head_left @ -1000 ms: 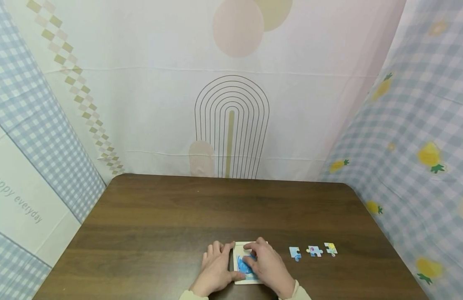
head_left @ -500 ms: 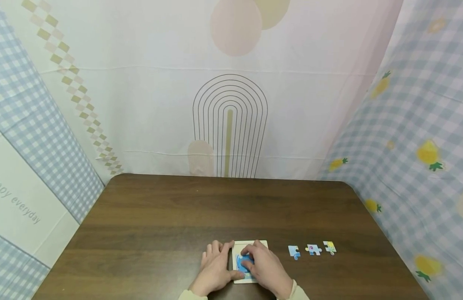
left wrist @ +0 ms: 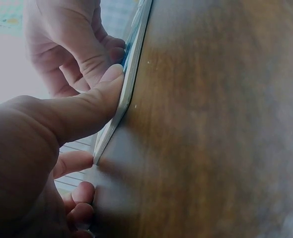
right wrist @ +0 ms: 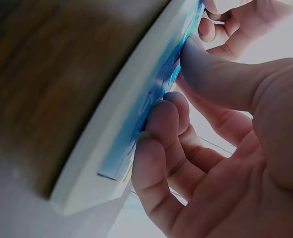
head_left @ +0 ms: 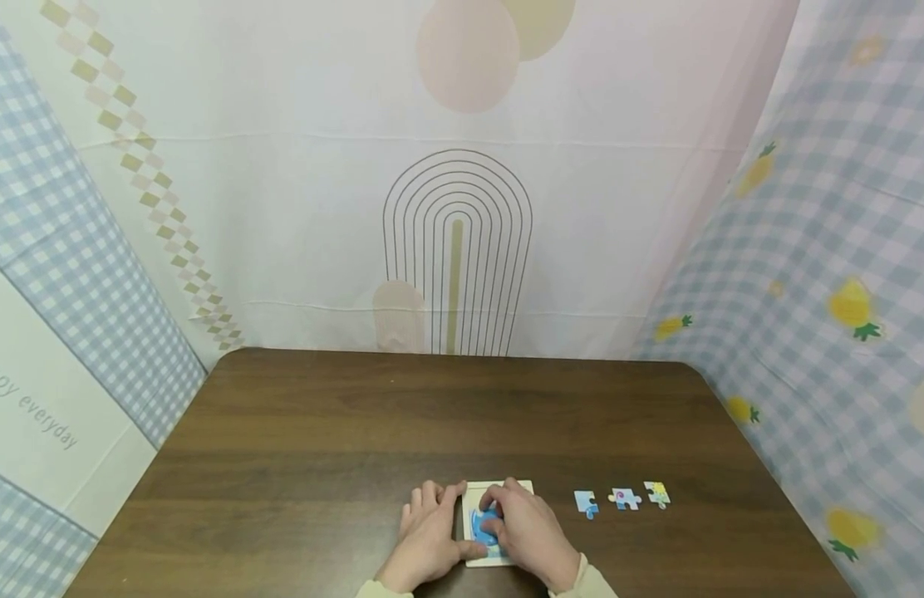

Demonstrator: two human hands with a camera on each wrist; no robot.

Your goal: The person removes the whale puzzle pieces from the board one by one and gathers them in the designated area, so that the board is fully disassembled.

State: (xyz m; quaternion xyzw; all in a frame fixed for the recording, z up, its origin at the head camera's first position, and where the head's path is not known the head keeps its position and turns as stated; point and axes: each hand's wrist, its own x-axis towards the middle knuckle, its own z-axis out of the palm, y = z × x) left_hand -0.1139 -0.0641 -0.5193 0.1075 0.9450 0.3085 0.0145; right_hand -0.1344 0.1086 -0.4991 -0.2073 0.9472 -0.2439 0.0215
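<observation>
A small pale puzzle tray (head_left: 473,502) lies near the table's front, with blue printed puzzle pieces (head_left: 484,530) inside it. My left hand (head_left: 430,530) rests at the tray's left side, its thumb (left wrist: 99,96) pressing the near edge and its index finger touching the far left corner. Over the tray's right part, my right hand (head_left: 535,530) bends its thumb and fingers against a blue puzzle piece (right wrist: 159,82). In the right wrist view several fingertips (right wrist: 161,116) lie on the printed surface. The right hand hides much of the picture.
To the right of the tray lie three loose puzzle pieces: a light blue one (head_left: 585,502), one with a pink swirl (head_left: 625,498) and one with yellow (head_left: 657,493). The brown wooden table (head_left: 320,432) has printed cloth hangings (head_left: 320,249) behind and beside it.
The right hand's fingers have drawn slightly left and closer together over the tray. The left hand and the loose pieces keep their places on the table.
</observation>
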